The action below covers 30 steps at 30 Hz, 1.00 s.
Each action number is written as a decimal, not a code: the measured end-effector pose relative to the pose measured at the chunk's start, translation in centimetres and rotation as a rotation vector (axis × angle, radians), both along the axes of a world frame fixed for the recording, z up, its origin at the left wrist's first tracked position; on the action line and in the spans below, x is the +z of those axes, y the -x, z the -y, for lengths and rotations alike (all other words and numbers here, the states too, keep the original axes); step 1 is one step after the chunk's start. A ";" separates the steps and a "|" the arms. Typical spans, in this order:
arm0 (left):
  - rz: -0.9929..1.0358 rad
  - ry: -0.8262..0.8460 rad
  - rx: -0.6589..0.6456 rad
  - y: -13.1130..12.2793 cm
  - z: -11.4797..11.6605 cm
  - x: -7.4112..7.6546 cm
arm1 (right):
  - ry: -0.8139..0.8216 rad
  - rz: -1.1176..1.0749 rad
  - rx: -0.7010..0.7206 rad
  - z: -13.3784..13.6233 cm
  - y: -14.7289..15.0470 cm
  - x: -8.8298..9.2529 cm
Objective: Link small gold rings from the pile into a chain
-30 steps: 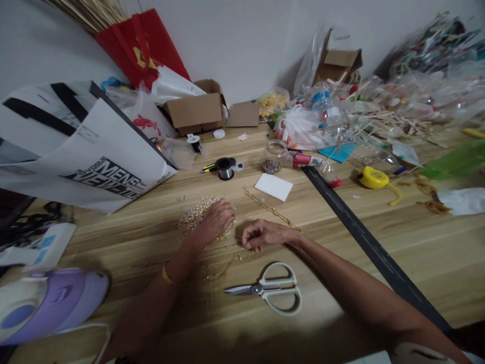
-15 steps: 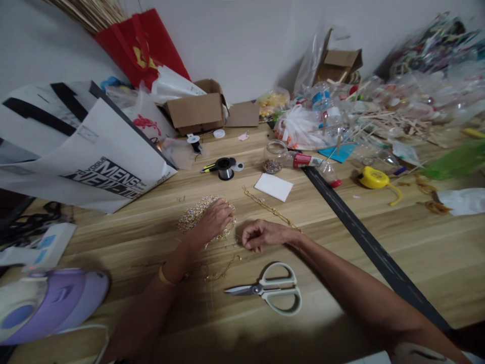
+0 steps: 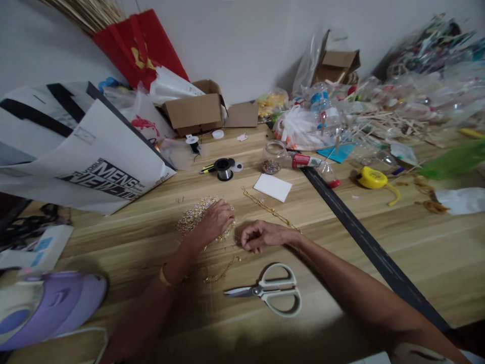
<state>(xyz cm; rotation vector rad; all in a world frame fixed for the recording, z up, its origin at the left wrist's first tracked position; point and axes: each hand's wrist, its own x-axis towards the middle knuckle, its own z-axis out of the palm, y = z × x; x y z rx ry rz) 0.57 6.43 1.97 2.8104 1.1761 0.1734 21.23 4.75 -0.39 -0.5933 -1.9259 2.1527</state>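
My left hand (image 3: 215,221) rests on the right side of a beaded gold-and-clear piece (image 3: 193,213), its fingers curled down over the edge; the fingertips are partly hidden. Just to the right, my right hand (image 3: 259,236) is closed in a pinch, with a fine wire (image 3: 237,238) showing at its fingertips. A gold chain (image 3: 269,208) runs behind my right wrist. Nearer to me lies a shorter gold chain (image 3: 223,272). Scissors with pale handles (image 3: 278,289) lie in front of my hands, blades pointing left.
A wire spool (image 3: 224,170), a folded white paper (image 3: 273,187) and a jar of beads (image 3: 273,157) stand beyond my hands. A yellow tape measure (image 3: 373,178) is at right, a purple iron (image 3: 70,306) at left. A white bag (image 3: 102,151) stands behind the iron.
Both hands stay nearly in place; my left hand has shifted very slightly over the beaded piece. The whole view has drifted a few pixels.
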 end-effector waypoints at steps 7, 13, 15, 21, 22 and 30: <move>-0.023 -0.005 0.019 -0.2 0.1 -0.1 | 0.006 -0.003 -0.005 0.0 0.0 0.2; -0.035 -0.005 0.006 -0.1 -0.2 -0.2 | 0.015 -0.014 -0.002 0.0 0.0 0.1; -0.045 0.011 0.007 0.0 -0.3 -0.2 | 0.013 -0.007 -0.005 0.0 0.0 0.1; -0.063 0.033 0.004 0.4 -0.4 -0.3 | 0.017 0.007 -0.003 0.1 0.0 0.2; -0.066 0.036 -0.001 0.4 -0.4 -0.3 | 0.021 0.006 -0.003 0.1 0.0 0.2; -0.047 0.044 -0.005 0.5 -0.6 -0.7 | 0.025 0.001 0.006 0.0 0.0 0.2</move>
